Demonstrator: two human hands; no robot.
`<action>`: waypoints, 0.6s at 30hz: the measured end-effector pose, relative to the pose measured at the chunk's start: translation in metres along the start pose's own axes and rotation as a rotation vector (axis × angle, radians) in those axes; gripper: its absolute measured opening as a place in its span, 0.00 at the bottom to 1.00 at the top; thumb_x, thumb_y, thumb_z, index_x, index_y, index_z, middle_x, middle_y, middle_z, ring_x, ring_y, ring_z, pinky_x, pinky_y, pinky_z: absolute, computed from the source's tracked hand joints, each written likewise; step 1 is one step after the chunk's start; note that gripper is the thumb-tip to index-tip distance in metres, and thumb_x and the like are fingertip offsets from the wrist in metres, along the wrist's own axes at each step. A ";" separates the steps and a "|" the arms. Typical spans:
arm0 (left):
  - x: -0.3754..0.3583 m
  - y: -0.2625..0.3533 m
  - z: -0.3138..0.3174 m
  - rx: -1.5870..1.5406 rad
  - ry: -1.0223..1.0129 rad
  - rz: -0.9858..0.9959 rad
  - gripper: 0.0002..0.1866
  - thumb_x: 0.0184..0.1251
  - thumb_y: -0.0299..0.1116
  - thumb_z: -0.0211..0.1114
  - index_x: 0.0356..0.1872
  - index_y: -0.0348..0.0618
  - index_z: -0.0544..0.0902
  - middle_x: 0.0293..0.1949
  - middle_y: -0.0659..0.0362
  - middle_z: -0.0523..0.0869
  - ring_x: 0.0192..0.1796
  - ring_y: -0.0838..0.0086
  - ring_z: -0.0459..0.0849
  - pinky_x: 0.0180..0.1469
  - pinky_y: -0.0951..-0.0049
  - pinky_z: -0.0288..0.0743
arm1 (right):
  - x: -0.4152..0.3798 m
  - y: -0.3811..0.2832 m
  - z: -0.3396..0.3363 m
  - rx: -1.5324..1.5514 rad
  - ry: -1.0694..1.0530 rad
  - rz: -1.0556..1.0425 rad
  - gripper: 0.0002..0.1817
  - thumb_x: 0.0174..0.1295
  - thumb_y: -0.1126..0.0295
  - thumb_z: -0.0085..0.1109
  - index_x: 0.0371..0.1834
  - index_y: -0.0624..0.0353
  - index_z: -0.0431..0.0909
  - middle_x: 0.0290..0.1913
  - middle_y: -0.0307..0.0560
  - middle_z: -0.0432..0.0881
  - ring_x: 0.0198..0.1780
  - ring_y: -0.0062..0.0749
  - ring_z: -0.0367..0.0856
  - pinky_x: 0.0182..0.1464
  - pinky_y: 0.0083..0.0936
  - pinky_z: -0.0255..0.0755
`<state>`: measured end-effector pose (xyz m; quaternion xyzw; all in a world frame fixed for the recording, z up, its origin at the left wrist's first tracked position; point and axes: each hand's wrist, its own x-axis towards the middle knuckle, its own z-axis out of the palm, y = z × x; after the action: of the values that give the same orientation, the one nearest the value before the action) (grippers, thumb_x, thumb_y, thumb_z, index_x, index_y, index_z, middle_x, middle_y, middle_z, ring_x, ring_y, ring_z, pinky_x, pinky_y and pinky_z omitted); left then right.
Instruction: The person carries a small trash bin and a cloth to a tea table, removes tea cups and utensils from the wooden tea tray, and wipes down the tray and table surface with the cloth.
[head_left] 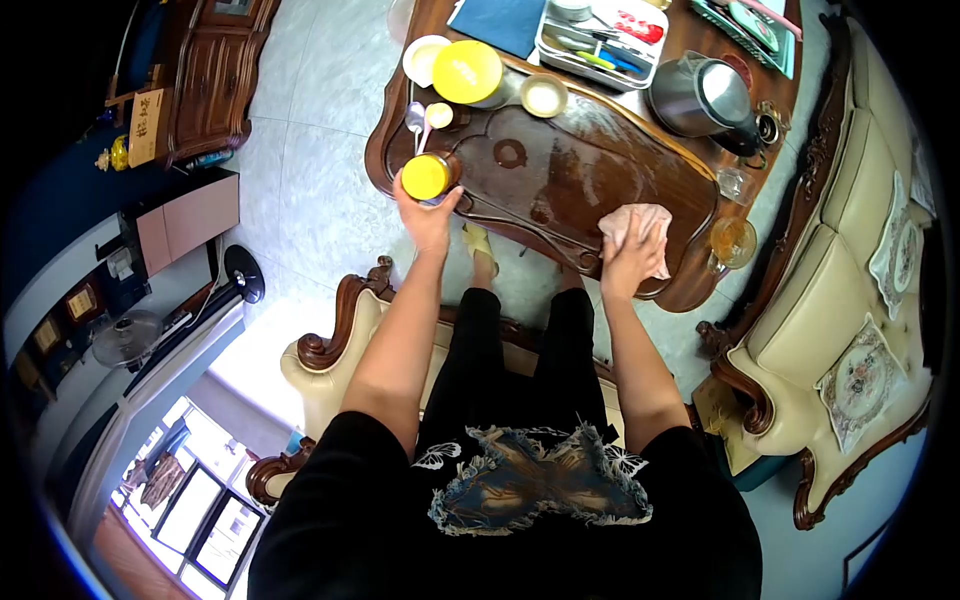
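Observation:
My left hand (428, 220) is wrapped round a jar with a yellow lid (426, 177) at the left end of the dark wooden tray table (590, 160). Under my right hand (632, 258) a pale pink cloth (652, 222) is pressed on the tray surface near its front right. Just beyond the jar lie spoons (415, 118) and a small jar with a pale yellow top (438, 116). A larger yellow-lidded container (468, 72) stands farther back, beside a small round dish (543, 96). Whitish smears mark the tray surface.
A metal kettle (700, 95) stands at the back right, near a white organizer box (600, 45) and a green basket (750, 30). A glass cup of amber liquid (733, 243) sits at the right edge. A cream sofa (800, 300) is at the right.

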<state>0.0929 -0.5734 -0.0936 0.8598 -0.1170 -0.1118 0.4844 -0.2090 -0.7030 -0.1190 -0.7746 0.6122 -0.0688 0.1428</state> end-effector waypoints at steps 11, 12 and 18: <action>0.015 -0.004 0.008 -0.055 0.003 0.055 0.39 0.41 0.26 0.84 0.60 0.42 0.76 0.55 0.56 0.83 0.57 0.64 0.83 0.65 0.65 0.75 | 0.036 -0.019 -0.024 0.600 -0.039 -0.001 0.30 0.60 0.76 0.53 0.68 0.48 0.78 0.65 0.51 0.78 0.66 0.49 0.75 0.70 0.39 0.66; 0.015 -0.009 0.007 -0.079 0.007 0.060 0.39 0.40 0.26 0.84 0.59 0.42 0.77 0.55 0.55 0.84 0.57 0.63 0.83 0.65 0.64 0.75 | 0.035 -0.044 -0.031 0.672 -0.109 0.092 0.29 0.60 0.76 0.53 0.68 0.49 0.78 0.66 0.51 0.79 0.67 0.48 0.75 0.70 0.38 0.66; 0.012 0.018 -0.036 -0.143 -0.001 0.192 0.37 0.44 0.23 0.83 0.60 0.40 0.76 0.57 0.55 0.84 0.58 0.65 0.82 0.65 0.65 0.75 | 0.047 -0.144 -0.011 0.325 -0.129 -0.323 0.30 0.61 0.70 0.58 0.70 0.42 0.77 0.74 0.39 0.74 0.64 0.45 0.75 0.67 0.33 0.71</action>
<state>0.1139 -0.5576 -0.0613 0.8078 -0.1907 -0.0734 0.5529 -0.0670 -0.7202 -0.0680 -0.8321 0.4510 -0.1386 0.2915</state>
